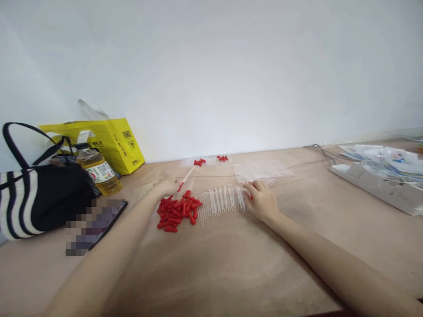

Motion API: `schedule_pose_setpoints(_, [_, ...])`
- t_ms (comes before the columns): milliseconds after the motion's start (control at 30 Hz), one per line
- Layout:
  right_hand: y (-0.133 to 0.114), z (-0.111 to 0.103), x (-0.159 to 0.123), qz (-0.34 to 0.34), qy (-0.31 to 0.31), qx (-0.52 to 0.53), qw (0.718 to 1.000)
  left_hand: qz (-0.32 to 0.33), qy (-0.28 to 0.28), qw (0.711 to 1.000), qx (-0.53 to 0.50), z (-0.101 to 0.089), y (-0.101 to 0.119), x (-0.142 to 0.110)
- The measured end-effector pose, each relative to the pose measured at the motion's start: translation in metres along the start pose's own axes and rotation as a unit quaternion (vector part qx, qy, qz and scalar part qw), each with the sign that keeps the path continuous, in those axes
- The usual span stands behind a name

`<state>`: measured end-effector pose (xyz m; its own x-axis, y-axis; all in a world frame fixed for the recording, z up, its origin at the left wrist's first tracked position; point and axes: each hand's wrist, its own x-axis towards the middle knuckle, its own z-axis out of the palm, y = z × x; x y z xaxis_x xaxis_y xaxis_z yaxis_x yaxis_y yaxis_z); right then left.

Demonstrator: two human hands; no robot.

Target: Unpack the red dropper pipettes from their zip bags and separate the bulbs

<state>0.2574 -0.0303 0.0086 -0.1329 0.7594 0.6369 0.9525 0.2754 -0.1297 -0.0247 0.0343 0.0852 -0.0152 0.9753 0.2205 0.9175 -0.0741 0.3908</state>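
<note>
My left hand (168,187), smeared by motion, is behind a heap of red rubber bulbs (176,211). It is closed on a dropper (187,177), a pale thin tube with a red bulb at its near end, tilted up and away. A long row of clear thin tubes (221,200) lies side by side on the table, just right of the heap. At the row's right end, my right hand (263,200) is closed with a bit of red bulb (251,197) showing at its fingertips. Whether that bulb is on a tube is hidden.
Against the wall lie a clear bag of red-bulbed droppers (206,162) and flat clear bags (261,170). On the left are a phone (105,224), an oil bottle (102,171), a yellow bag (127,145) and a striped bag (59,198). A white power strip (376,187) lies right.
</note>
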Motion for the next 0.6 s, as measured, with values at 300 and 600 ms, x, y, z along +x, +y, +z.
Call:
schedule_pose_setpoints(300, [-0.032, 0.003, -0.009, -0.284, 0.066, 0.034, 0.956, 0.320, 0.177, 0.900, 0.239, 0.059, 0.036, -0.095])
schedule_pose_setpoints(600, [-0.035, 0.020, -0.017, -0.297, 0.127, 0.059, 0.945, 0.398, 0.288, 0.849, 0.196, 0.072, 0.034, -0.101])
